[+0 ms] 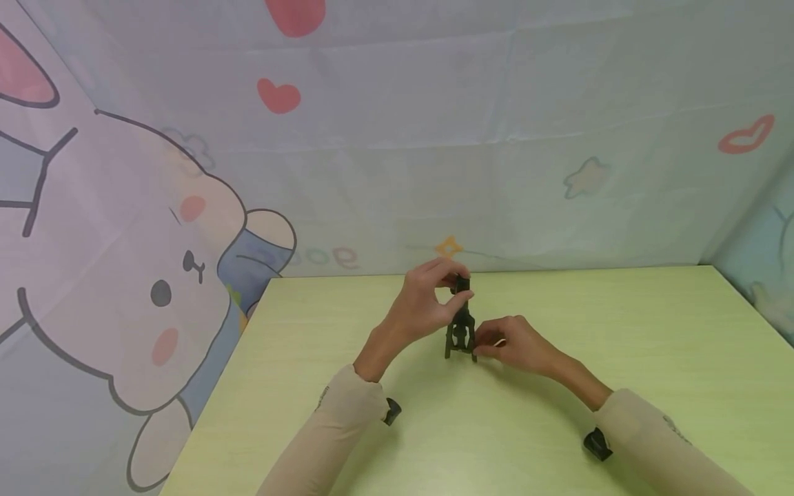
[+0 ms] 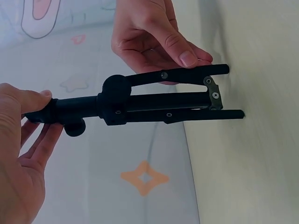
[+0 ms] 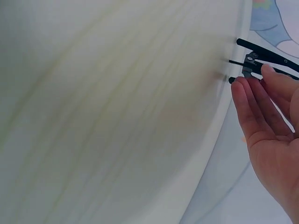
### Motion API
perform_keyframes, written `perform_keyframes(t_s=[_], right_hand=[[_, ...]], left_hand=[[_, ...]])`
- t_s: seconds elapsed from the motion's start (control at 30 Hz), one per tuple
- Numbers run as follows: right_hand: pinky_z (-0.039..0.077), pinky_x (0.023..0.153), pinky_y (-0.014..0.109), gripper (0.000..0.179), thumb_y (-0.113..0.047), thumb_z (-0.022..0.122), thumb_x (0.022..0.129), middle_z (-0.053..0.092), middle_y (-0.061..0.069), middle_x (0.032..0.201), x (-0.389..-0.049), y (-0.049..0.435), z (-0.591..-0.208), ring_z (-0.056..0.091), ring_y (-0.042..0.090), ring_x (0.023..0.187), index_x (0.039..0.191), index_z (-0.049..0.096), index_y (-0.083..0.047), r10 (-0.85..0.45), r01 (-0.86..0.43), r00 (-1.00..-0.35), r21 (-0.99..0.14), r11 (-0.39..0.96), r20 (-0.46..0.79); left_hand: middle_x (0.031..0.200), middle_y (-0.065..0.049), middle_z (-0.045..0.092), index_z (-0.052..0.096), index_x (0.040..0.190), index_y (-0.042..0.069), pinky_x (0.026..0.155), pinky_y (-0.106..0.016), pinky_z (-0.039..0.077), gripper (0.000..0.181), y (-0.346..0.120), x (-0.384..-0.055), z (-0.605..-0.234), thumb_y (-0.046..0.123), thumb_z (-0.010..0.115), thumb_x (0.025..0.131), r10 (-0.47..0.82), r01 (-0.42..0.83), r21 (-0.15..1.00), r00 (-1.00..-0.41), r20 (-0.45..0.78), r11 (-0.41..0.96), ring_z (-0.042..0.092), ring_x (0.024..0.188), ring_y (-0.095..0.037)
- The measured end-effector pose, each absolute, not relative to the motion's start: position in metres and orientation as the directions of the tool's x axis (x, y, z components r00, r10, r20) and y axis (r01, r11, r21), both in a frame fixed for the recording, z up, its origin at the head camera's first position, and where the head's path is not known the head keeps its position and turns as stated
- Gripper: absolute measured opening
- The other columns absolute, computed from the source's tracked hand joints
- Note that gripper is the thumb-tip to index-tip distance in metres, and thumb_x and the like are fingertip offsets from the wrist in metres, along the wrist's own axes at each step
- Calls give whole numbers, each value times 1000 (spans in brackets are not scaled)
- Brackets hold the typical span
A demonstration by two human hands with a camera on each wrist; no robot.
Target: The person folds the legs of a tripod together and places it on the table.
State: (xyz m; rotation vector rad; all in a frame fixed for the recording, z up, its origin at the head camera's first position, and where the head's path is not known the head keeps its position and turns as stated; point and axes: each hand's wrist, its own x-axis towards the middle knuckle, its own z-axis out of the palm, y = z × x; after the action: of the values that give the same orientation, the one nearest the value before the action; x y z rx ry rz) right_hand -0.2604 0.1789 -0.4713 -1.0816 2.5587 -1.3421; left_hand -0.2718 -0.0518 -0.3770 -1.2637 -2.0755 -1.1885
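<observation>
A small black mini tripod (image 1: 460,335) stands upright on the table, its short legs partly spread. My left hand (image 1: 424,301) holds the top of it between thumb and fingers. Lower down, my right hand (image 1: 520,346) pinches one leg close to its foot. In the left wrist view the tripod (image 2: 163,101) shows its centre column, a side knob and the small hinged braces between the legs; the right thumb lies along the upper leg. The right wrist view catches only the foot end of the tripod (image 3: 264,52), beside the right fingertips (image 3: 239,88).
The light yellow-green table (image 1: 620,324) ends at the back against a printed cloth (image 1: 434,103) with hearts and a large cartoon animal (image 1: 186,310). Black wrist devices (image 1: 392,411) stick out from under both beige sleeves (image 1: 335,420).
</observation>
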Motion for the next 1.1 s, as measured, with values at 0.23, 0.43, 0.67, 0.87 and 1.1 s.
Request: perform_keyframes(t_s=[0.23, 0.43, 0.67, 0.87, 1.1], right_hand=[[65, 79, 31, 7, -3, 77, 94, 77, 3, 94, -262, 182, -470, 74, 15, 87, 100, 76, -5, -594, -568, -755, -729, 382, 277], [65, 80, 30, 10, -2, 75, 95, 76, 4, 98, -263, 185, -470, 74, 17, 89, 105, 74, 0, -564, -570, -773, -707, 419, 289], [64, 80, 28, 12, -1, 74, 96, 76, 10, 101, -264, 182, -471, 75, 22, 93, 107, 74, -1, -541, -548, -793, -716, 432, 281], [64, 81, 29, 14, 2, 73, 95, 77, 6, 101, -267, 177, -473, 75, 24, 95, 107, 76, -6, -545, -538, -791, -740, 403, 278], [64, 82, 30, 14, 3, 71, 95, 77, 4, 98, -266, 171, -474, 75, 22, 96, 103, 76, -7, -554, -530, -791, -742, 410, 260]], left_hand=[[103, -8, 70, 69, 110, -1, 86, -24, 62, 23, -55, -270, -377, -2, 79, 90, 501, 839, 514, -528, 686, 180, 73, 89, -15], [110, -12, 72, 69, 114, -2, 91, -27, 62, 24, -57, -269, -378, -6, 76, 91, 507, 796, 588, -568, 648, 141, 75, 98, -18], [117, -12, 73, 66, 121, 0, 93, -30, 61, 30, -60, -268, -376, -10, 71, 93, 539, 764, 635, -583, 608, 109, 74, 102, -20], [122, -10, 72, 67, 123, 2, 94, -28, 61, 31, -65, -269, -372, -10, 68, 95, 576, 768, 622, -580, 577, 151, 73, 107, -22], [125, -9, 72, 67, 124, 3, 95, -28, 60, 36, -69, -268, -368, -15, 67, 93, 594, 770, 607, -585, 552, 195, 69, 114, -18]])
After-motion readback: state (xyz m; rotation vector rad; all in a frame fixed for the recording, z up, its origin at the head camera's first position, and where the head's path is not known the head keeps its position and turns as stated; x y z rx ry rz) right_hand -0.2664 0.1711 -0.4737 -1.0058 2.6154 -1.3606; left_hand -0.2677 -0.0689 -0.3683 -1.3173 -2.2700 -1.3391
